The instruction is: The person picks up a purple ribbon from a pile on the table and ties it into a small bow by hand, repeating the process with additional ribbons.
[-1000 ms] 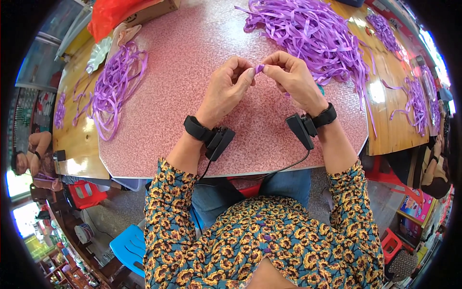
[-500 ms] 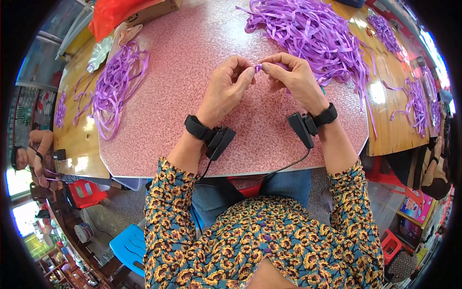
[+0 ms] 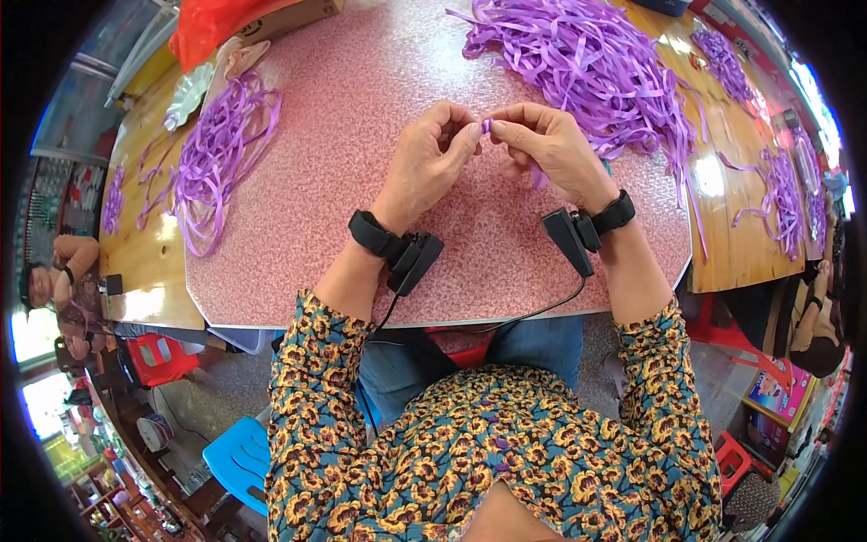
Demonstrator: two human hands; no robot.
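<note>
Between my two hands a short bit of purple ribbon point(image 3: 487, 126) shows, looped or folded small. My left hand point(image 3: 432, 155) pinches its left side between thumb and forefinger. From the right, my right hand point(image 3: 553, 149) pinches the same ribbon, and a loose end hangs below its curled fingers. Just beyond my right hand lies a big heap of purple ribbons point(image 3: 587, 68). A looser bundle of purple ribbons point(image 3: 217, 158) lies at the left edge of the pink speckled table point(image 3: 361, 280). Whether the ribbon is knotted cannot be made out.
A red plastic bag point(image 3: 212, 32) and a cardboard box point(image 3: 293, 18) stand at the far left. Wooden tables point(image 3: 149, 280) flank mine, with more ribbon bundles point(image 3: 781, 194) on the right one. Other people sit at both sides. A blue stool point(image 3: 237, 465) stands behind left.
Both hands stay close together, pinching the ribbon. The ribbon between the fingertips has turned slightly, and a loose end now shows below my right hand.
</note>
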